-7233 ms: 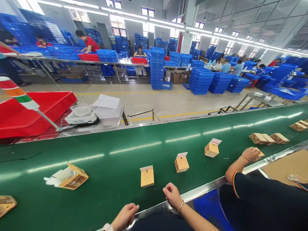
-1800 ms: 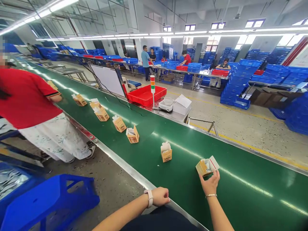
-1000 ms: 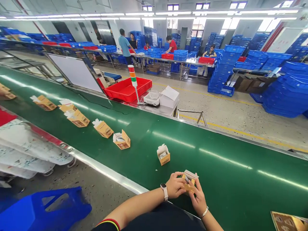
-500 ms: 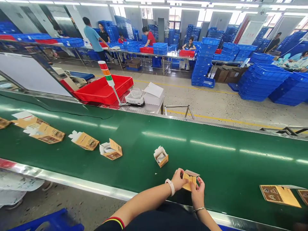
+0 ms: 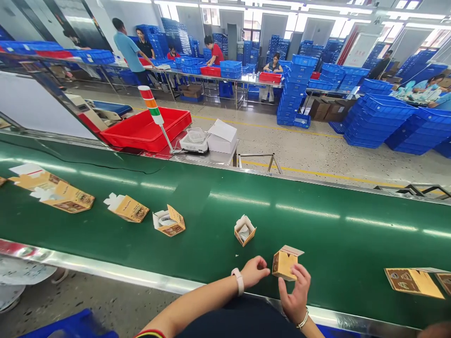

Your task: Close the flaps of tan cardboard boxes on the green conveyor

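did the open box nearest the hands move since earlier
Yes, it has moved right in view. Earlier the open box sat about straight below the scale; now it sits well to the right of the scale.

"What's carrying all this in front of me?"

"Your green conveyor belt [image 5: 327,244]. What's lying on it?"

"At one o'clock, a tan carton [image 5: 284,263] stands closest to me. At twelve, an open box [image 5: 244,230] shows white packing. At eleven sits another open box [image 5: 168,220], at ten a folded carton [image 5: 127,209], and at three a flat printed carton [image 5: 412,282]."
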A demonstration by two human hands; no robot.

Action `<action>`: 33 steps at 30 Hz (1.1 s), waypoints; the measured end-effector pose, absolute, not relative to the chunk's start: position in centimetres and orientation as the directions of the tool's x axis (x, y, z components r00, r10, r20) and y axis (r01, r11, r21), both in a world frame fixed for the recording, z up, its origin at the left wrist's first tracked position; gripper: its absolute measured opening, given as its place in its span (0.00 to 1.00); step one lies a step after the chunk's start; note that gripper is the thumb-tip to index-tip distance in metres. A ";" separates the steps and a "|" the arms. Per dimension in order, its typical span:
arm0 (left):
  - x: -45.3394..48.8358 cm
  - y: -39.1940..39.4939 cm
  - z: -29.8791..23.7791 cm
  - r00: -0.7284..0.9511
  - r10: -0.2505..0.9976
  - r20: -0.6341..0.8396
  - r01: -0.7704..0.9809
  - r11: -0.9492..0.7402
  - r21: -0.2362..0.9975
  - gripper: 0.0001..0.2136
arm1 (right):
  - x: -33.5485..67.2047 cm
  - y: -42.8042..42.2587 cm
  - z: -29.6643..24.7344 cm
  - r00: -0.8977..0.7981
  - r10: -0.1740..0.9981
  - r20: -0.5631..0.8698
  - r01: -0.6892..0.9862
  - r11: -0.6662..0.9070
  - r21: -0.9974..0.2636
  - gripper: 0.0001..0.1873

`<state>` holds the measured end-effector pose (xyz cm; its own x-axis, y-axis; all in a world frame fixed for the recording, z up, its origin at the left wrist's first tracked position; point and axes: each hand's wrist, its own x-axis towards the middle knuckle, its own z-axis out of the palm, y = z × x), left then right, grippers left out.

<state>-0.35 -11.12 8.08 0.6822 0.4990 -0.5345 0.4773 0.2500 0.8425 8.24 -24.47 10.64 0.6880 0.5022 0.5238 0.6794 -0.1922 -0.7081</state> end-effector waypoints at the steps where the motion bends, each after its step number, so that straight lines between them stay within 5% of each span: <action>1: -1.5 -10.6 7.8 0.656 0.521 -0.545 0.504 0.235 0.831 0.09 | 7.8 -24.0 10.6 0.649 0.583 0.488 0.667 -0.127 -0.735 0.14; 4: -3.4 -8.5 7.2 0.478 0.760 -0.441 0.525 0.155 0.837 0.16 | 6.8 -21.1 9.5 0.622 0.719 0.310 0.505 -0.065 -0.861 0.16; 7: -2.8 -6.3 7.5 0.345 0.926 -0.154 0.473 -0.029 0.881 0.37 | 7.3 -17.0 7.8 0.729 0.660 0.183 0.369 -0.153 -0.917 0.34; 10: -1.4 -4.6 8.6 0.525 0.847 -0.086 0.416 -0.168 0.894 0.41 | 8.8 -13.5 6.7 0.758 0.643 0.105 0.303 -0.204 -0.931 0.47; 12: -1.5 -4.0 9.3 0.643 0.762 -0.072 0.388 -0.243 0.889 0.35 | 9.9 -12.4 6.7 0.674 0.738 0.025 0.241 -0.188 -0.952 0.45; 15: -3.9 -4.0 9.2 0.674 0.736 -0.066 0.392 -0.281 0.876 0.28 | 11.4 -12.6 7.5 0.431 0.900 -0.056 0.153 -0.134 -0.979 0.38; 18: -7.2 -4.5 8.0 0.676 0.736 -0.032 0.356 -0.289 0.889 0.35 | 12.3 -13.7 8.7 0.046 0.992 -0.115 0.076 -0.119 -0.990 0.38; 21: -9.2 -5.0 6.7 0.780 0.626 0.016 0.244 -0.327 0.913 0.33 | 12.2 -14.5 9.0 -0.014 0.996 -0.086 0.116 -0.084 -0.990 0.31; 24: -9.4 -5.5 6.0 0.791 0.604 0.099 0.219 -0.430 0.876 0.25 | 11.2 -15.2 8.1 0.430 0.897 0.106 0.285 -0.024 -0.958 0.21; 26: -9.1 -5.7 6.0 0.791 0.593 0.147 0.243 -0.526 0.815 0.22 | 10.5 -15.9 7.2 0.575 0.783 0.238 0.385 -0.002 -0.923 0.14; 33: -6.6 -6.1 8.3 0.836 0.548 0.034 0.360 -0.594 0.719 0.16 | 10.2 -17.7 6.2 0.269 0.927 0.260 0.529 0.083 -0.845 0.23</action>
<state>-6.63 -6.05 8.27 0.8360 0.5477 0.0344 0.3598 -0.5943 0.7193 10.21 -17.68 6.22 0.2690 0.9274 0.2599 0.5290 0.0832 -0.8445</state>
